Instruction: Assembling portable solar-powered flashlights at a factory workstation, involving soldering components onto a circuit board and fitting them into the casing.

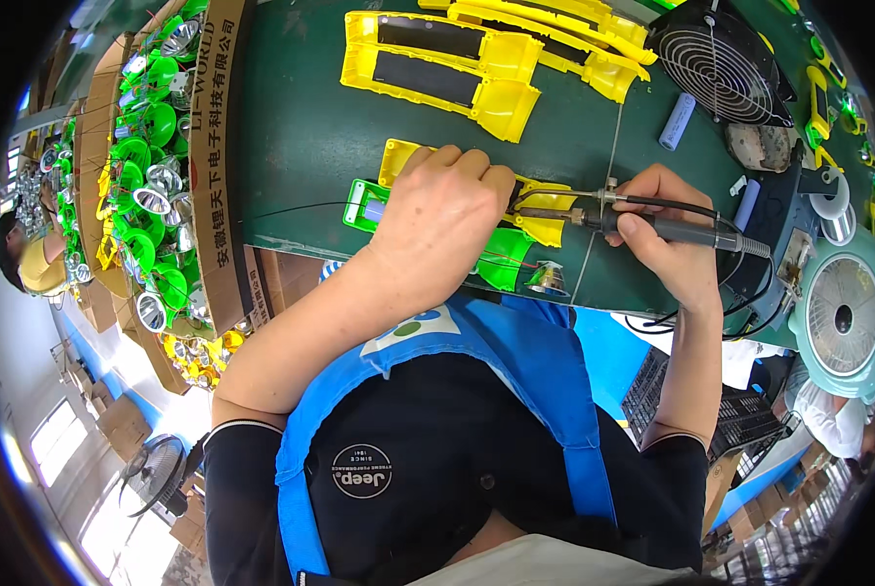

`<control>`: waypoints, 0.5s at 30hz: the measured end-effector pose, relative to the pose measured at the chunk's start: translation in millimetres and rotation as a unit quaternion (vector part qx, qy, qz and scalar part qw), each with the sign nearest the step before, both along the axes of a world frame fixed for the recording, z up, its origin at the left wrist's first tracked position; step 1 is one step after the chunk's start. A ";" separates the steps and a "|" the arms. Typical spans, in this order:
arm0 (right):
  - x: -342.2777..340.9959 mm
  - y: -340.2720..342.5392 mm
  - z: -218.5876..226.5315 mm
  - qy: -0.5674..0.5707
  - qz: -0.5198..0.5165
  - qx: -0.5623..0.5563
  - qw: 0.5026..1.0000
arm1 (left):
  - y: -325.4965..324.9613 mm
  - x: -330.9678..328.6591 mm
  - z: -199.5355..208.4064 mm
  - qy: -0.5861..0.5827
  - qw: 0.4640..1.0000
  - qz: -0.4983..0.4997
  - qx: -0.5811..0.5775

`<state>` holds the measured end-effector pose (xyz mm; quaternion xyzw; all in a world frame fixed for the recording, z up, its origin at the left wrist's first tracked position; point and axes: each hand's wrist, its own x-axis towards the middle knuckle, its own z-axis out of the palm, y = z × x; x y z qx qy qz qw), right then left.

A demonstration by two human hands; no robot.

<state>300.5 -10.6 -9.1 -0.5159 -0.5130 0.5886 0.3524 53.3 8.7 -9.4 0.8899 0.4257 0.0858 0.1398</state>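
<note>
My right hand [667, 244] is closed around the dark handle of a soldering iron [677, 229], with a thin feed tube clamped along it. The iron's tip points left, over a yellow plastic torch shell [549, 230]. Fingers curled, my left hand [442, 220] lies over that shell's middle and hides much of it. Just nearer to me is a green torch shell [501, 262], partly under my left hand, with a blue cell [373, 209] at its left end. A silver reflector [548, 278] with thin wires lies by its right end.
Yellow shell halves [442, 73] lie at the back of the green table [291, 117]. A loose blue cell [678, 121], a black fan [725, 68] and a solder spool [828, 195] are to the right. Beside a pale green fan [841, 308] cables hang. Left, a carton [220, 146] borders green lamp heads.
</note>
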 end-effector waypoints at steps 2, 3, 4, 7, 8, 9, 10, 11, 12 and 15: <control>0.0 0.1 1.8 -0.013 0.003 0.007 1.000 | 0.1 -0.5 0.5 -0.004 1.000 0.001 -0.002; 1.8 -1.9 1.5 -0.010 -0.003 0.012 1.000 | 0.2 -0.8 0.8 -0.007 1.000 0.001 -0.004; 3.8 -5.2 -0.7 -0.007 -0.004 0.018 1.000 | -1.4 -1.3 0.1 -0.005 1.000 0.010 0.002; 17.6 -31.9 -13.6 0.072 -0.095 0.087 0.989 | -0.3 0.9 1.2 -0.005 1.000 0.005 0.002; 19.2 -38.9 -22.1 0.068 -0.112 0.133 0.982 | -0.8 1.0 1.2 -0.004 1.000 0.006 0.002; 11.8 -44.3 -22.9 0.081 -0.149 0.158 0.973 | -1.2 0.8 1.4 0.004 1.000 0.007 0.005; -2.0 -49.3 -22.3 0.090 -0.191 0.183 0.960 | -0.2 2.0 0.5 0.010 1.000 0.000 0.006; -11.4 -50.0 -25.7 0.080 -0.189 0.218 0.954 | 0.2 1.8 1.3 0.011 1.000 0.000 0.009; -21.7 -47.5 -29.3 0.072 -0.173 0.265 0.946 | 0.4 1.2 1.3 0.011 1.000 -0.003 0.010; -46.6 -44.5 -37.2 0.076 -0.143 0.312 0.936 | -0.2 1.9 1.4 0.014 1.000 0.006 0.019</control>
